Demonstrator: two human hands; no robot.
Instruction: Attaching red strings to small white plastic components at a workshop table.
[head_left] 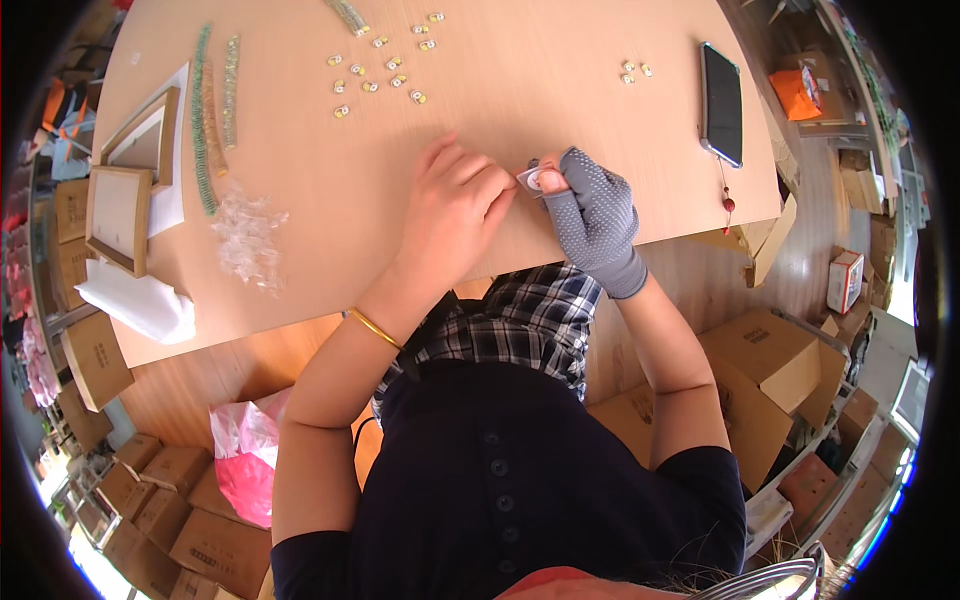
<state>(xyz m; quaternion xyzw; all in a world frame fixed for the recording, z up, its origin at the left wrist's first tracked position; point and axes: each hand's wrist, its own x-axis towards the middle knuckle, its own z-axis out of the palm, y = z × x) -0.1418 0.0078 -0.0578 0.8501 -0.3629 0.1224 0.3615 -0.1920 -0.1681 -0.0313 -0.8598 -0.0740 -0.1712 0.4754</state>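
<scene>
Pinching a small whitish piece above the centre of the frame, the gloved right hand has thumb and fingers clamped on it, while the bare left hand meets its edge, though whether those fingers grip or merely touch cannot be told. On the tabletop, small yellow-and-white pieces lie scattered at upper centre, a smartphone at upper right, and clear plastic scraps at left.
</scene>
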